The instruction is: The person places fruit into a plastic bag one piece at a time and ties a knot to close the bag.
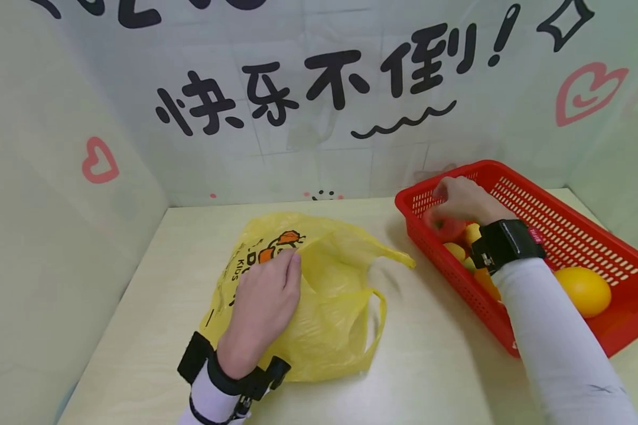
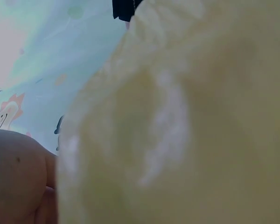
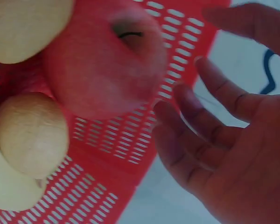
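My left hand (image 1: 268, 301) is curled with its fingers bunched on a yellow plastic bag (image 1: 329, 307), gripping it near the opening. The bag lies on the table with its handle loops to the right, and its film fills most of the left wrist view. My right hand (image 1: 470, 200) is over the far left end of a red plastic basket (image 1: 452, 284), beside a red apple (image 1: 449, 229). In the right wrist view, the fingers are spread and loosely bent, fingertips close to the apple (image 3: 107, 60), with nothing in the palm.
Several small yellowish fruits (image 1: 454, 251) sit near the apple in the basket, partly hidden by my right wrist. An orange-yellow round fruit (image 1: 585, 291) lies nearer me. A printed white wall (image 1: 319, 171) stands behind the table (image 1: 420, 378).
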{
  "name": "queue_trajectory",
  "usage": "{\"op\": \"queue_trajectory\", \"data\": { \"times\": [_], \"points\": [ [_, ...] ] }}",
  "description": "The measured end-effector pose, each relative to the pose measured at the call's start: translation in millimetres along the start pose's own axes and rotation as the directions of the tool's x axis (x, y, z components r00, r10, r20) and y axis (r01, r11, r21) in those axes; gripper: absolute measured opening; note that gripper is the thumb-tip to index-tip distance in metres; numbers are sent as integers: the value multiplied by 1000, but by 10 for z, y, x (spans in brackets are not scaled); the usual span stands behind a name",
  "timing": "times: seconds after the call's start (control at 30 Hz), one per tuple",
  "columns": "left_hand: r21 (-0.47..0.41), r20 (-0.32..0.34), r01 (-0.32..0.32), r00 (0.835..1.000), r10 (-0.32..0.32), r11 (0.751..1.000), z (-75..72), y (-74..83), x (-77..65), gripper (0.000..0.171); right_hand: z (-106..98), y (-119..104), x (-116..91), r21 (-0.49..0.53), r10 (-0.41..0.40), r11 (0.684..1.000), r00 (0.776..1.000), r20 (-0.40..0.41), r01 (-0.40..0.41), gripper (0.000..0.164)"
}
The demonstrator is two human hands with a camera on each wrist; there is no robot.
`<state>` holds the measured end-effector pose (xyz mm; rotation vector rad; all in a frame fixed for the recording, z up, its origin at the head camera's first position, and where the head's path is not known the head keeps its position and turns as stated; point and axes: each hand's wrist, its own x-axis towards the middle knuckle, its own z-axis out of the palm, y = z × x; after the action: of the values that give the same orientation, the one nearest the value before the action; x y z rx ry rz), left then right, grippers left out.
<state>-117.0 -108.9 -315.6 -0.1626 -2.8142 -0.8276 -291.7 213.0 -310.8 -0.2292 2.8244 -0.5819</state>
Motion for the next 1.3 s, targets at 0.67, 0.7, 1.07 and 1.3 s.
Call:
{"op": "queue_trajectory", "data": {
  "times": [0.67,0.7,1.07,1.3],
  "points": [
    [-20,4,-5,1000,5,1000,15,15,7,36,222,144,76,174,216,952,954,208,-253,100],
    [-21,4,-4,1000,5,1000,17,15,7,36,222,145,76,160,213,956,956,202,-247,98],
    [-25,2,-11,1000,12,1000,21,15,9,36,208,124,60,139,223,960,965,140,-242,90],
    [-23,12,-1,1000,1,1000,20,14,6,36,159,92,55,77,160,983,985,64,-165,63]
  ]
}}
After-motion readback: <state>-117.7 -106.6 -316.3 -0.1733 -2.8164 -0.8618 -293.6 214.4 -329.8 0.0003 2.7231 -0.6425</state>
